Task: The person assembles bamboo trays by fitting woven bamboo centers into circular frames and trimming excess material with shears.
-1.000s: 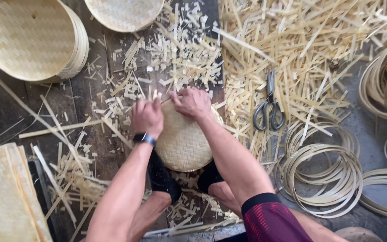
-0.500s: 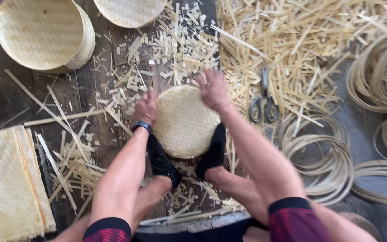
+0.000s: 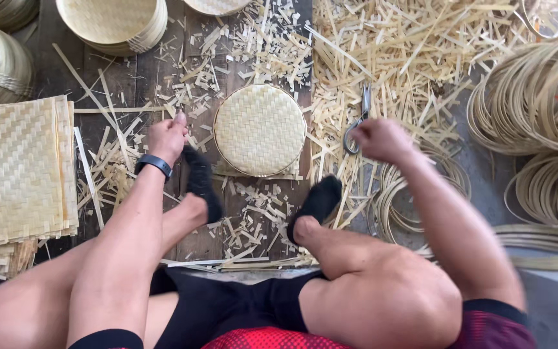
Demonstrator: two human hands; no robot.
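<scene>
A round woven bamboo tray (image 3: 259,129) lies flat on the dark wooden boards between my two black-socked feet. My left hand (image 3: 166,137) hovers to the left of it, fingers loosely curled, holding nothing; a black band sits on that wrist. My right hand (image 3: 382,139) is to the right of the tray, fingers curled over the handle loops of a pair of metal scissors (image 3: 356,123) that lie among bamboo strips. Whether the fingers grip the scissors is unclear.
Square woven mats (image 3: 17,168) are stacked at the left. Piles of round woven trays (image 3: 111,22) stand at the top left. Coils of bamboo hoops (image 3: 537,97) fill the right side. Loose bamboo offcuts (image 3: 414,45) cover the floor.
Both hands have left the round tray, which now lies free. My left hand moved left; my right hand moved right onto the scissors. The view shifted.
</scene>
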